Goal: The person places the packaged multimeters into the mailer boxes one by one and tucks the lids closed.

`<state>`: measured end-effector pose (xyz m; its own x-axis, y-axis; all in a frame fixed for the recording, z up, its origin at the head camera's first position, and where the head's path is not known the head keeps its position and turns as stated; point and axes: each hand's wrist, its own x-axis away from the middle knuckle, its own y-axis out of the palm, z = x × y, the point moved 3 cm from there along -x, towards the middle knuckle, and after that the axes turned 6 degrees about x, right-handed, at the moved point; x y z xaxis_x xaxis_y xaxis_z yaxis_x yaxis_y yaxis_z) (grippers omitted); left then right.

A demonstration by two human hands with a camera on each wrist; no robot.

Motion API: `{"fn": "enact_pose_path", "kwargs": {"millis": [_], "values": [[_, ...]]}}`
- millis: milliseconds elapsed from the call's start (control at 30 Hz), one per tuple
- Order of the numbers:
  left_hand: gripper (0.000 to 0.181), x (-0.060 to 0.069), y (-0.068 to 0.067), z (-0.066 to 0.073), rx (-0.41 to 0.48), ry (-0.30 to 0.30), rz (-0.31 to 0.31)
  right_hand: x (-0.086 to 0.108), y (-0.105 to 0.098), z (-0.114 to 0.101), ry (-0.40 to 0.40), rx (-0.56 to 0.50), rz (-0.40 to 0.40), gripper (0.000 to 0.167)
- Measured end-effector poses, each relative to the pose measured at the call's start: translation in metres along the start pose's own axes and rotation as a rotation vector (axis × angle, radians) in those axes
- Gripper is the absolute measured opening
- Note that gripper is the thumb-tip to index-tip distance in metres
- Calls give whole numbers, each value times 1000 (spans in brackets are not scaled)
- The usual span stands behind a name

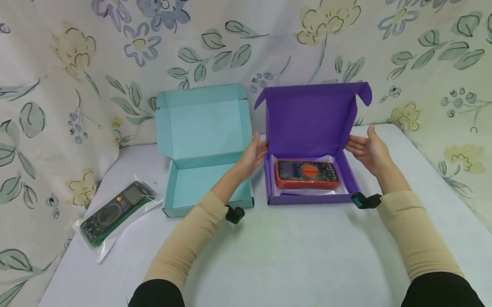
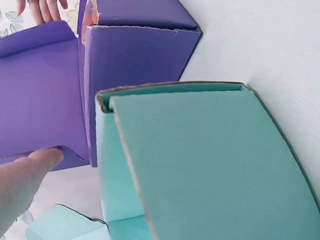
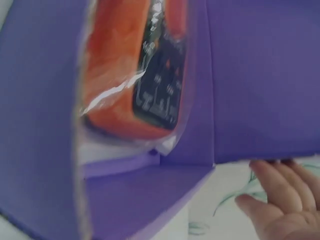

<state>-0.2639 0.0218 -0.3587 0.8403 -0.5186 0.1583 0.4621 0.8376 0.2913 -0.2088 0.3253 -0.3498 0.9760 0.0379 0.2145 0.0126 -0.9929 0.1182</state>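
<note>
An open purple box (image 1: 311,117) holds an orange multimeter (image 1: 307,174) in clear plastic, also seen in the right wrist view (image 3: 117,100). At the box's left side is the left hand (image 1: 252,157), fingers extended near the lid's lower edge; its thumb side shows beside the purple lid (image 2: 40,100) in the left wrist view. The right hand (image 1: 369,152) is at the opposite side, its fairly straight fingertips at the lid's edge in the right wrist view (image 3: 287,200). Neither hand is curled round anything.
Left of the purple box stands an open teal box (image 1: 205,128), its visible interior bare, partly behind the left forearm. A green-and-black multimeter (image 1: 115,211) in a clear bag lies at the table's left. A floral cloth (image 1: 223,34) hangs behind the white table (image 1: 293,262).
</note>
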Motion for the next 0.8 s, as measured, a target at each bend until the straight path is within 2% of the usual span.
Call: {"fn": "enact_pose_path", "kwargs": {"millis": [200, 433, 500, 633, 667, 800], "values": [[73, 3, -2, -3, 35, -42, -26, 4, -9, 7, 13, 100, -69, 93], [75, 4, -2, -8, 79, -107, -51, 10, -17, 16, 17, 232, -163, 94], [77, 5, -3, -10, 95, -130, -48, 12, -19, 20, 18, 229, -164, 88], [78, 6, -3, -13, 112, -147, -45, 14, -24, 26, 9, 210, -159, 63], [77, 6, -3, -14, 112, -146, -48, 14, -25, 27, 5, 219, -159, 61], [72, 7, -2, -14, 43, -135, -74, 17, -24, 26, -24, 326, -177, 78]]}}
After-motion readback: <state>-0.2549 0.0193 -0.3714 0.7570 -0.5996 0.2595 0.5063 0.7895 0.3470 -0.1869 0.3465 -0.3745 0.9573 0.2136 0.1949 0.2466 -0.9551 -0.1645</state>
